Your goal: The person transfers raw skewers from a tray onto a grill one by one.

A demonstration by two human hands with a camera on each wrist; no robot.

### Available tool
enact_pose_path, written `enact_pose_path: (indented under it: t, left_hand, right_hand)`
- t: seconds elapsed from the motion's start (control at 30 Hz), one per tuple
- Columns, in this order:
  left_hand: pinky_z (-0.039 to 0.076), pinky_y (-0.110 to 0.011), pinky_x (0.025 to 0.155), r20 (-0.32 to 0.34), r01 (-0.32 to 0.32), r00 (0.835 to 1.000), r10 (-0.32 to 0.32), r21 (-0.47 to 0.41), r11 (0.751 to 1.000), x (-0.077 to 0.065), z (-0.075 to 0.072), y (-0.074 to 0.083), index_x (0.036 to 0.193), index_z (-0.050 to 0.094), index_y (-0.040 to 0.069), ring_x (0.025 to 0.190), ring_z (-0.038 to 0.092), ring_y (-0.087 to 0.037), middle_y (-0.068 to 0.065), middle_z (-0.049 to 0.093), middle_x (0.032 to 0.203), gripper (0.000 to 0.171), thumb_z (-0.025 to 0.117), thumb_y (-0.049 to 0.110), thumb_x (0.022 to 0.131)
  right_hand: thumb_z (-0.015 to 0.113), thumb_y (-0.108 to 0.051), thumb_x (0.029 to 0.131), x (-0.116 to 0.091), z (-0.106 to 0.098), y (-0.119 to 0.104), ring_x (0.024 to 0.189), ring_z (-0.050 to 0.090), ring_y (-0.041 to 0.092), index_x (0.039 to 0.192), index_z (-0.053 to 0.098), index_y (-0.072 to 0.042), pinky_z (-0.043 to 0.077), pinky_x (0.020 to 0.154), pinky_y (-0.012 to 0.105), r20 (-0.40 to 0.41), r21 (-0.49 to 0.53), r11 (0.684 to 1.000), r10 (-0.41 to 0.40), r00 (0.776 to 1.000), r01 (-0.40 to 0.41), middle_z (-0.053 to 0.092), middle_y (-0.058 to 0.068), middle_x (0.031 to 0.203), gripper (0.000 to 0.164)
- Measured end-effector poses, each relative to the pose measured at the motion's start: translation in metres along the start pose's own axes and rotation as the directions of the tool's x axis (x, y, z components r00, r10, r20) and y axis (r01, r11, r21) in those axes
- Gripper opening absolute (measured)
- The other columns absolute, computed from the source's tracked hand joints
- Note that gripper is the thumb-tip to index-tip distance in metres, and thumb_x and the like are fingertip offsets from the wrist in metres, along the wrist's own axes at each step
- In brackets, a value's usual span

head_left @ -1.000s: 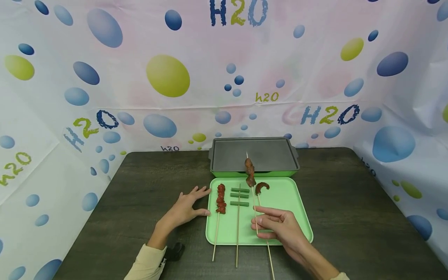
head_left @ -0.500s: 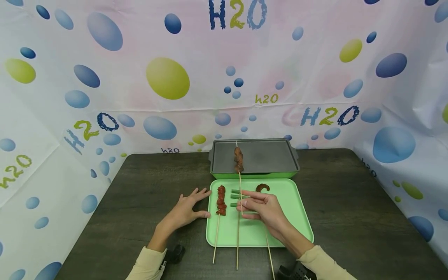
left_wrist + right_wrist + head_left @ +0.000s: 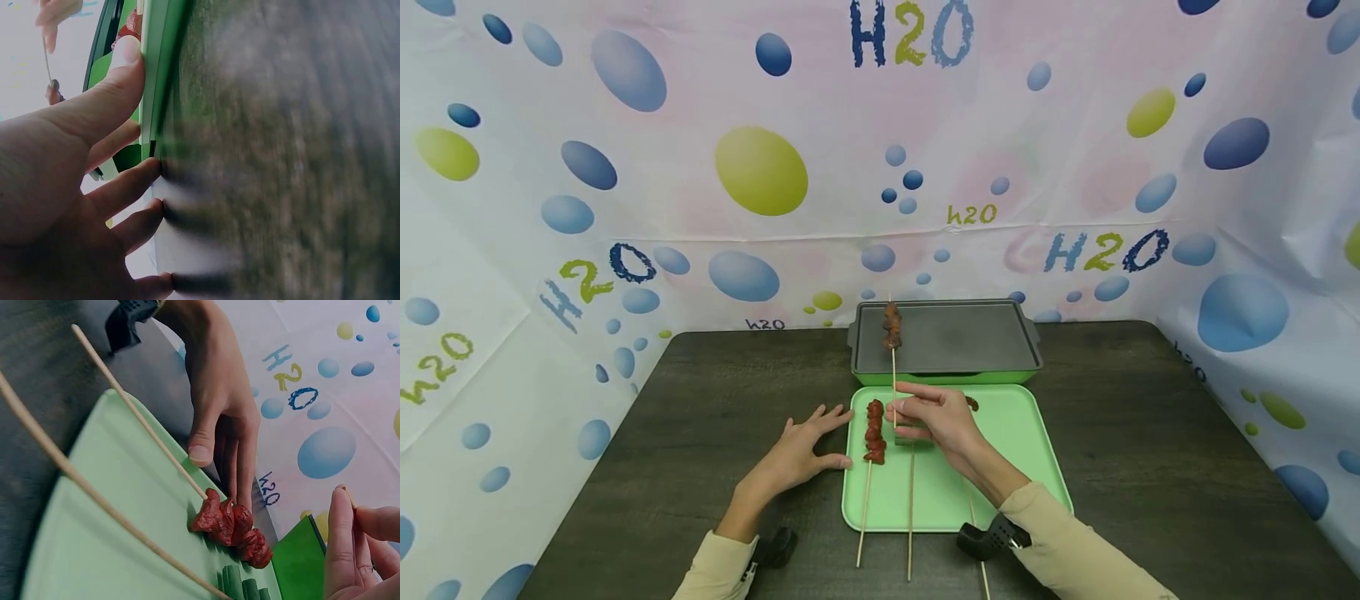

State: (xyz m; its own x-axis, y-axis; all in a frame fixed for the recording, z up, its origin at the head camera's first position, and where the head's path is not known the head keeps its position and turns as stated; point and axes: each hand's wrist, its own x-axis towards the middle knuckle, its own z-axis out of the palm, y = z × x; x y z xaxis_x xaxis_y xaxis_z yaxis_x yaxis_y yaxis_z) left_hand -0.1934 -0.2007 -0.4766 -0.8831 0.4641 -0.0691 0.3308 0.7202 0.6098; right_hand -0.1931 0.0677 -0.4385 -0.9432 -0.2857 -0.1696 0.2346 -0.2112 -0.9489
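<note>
My right hand [image 3: 940, 421] pinches the wooden stick of a brown meat skewer [image 3: 892, 325] between thumb and fingers. The skewer points up and away, its meat appearing over the left part of the grey griddle [image 3: 970, 333]. Fingers spread, my left hand [image 3: 797, 448] rests at the left edge of the light green tray [image 3: 1007, 492]; in the left wrist view its thumb [image 3: 127, 62] lies on the rim. On the tray lies a red meat skewer [image 3: 875, 433]. Beside it, a skewer with green stalk pieces [image 3: 234, 582] is partly hidden by my right hand, as is a curled brown skewer [image 3: 972, 404].
The griddle, with a green base, stands directly behind the tray on a dark wooden table [image 3: 715, 375]. Sticks of the lying skewers jut over the tray's front edge. A patterned sheet [image 3: 820, 100] hangs behind the table and along both sides.
My right hand has carried the brown meat skewer leftward and farther away, from above the tray's right half toward the griddle's left side. My left hand stays at the tray's edge.
</note>
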Motion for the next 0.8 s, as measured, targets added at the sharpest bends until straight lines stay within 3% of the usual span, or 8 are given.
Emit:
enact_pose_path:
  t: [0.4, 0.8]
  left_hand:
    - [0.005, -0.082, 0.109, 0.001, -0.012, 1.0, 0.012, -0.004, 1.0, -0.001, 0.0, -0.003, 0.158, 0.045, 0.013, 0.153, 0.02, -0.044, -0.016, 0.034, 0.163, 0.079, 0.078, 0.037, 0.09]
    - [0.005, -0.082, 0.109, -0.005, -0.016, 1.0, 0.016, -0.004, 1.0, -0.001, 0.001, -0.003, 0.157, 0.045, 0.013, 0.153, 0.02, -0.044, -0.016, 0.034, 0.163, 0.079, 0.078, 0.037, 0.09]
  right_hand:
    - [0.064, -0.001, 0.1, 0.026, 0.009, 0.003, 0.1, 0.075, 0.024, 0.143, 0.058, 0.001, 0.06, 0.085, 0.035, -0.053, 0.018, 0.998, 0.06, 0.997, -0.059, 0.072, 0.024, 0.117, 0.044]
    - [0.062, 0.0, 0.101, 0.035, 0.006, 0.006, 0.102, 0.074, 0.024, 0.145, 0.056, 0.003, 0.06, 0.085, 0.032, -0.023, 0.039, 0.995, 0.096, 0.995, -0.095, 0.071, 0.024, 0.12, 0.044]
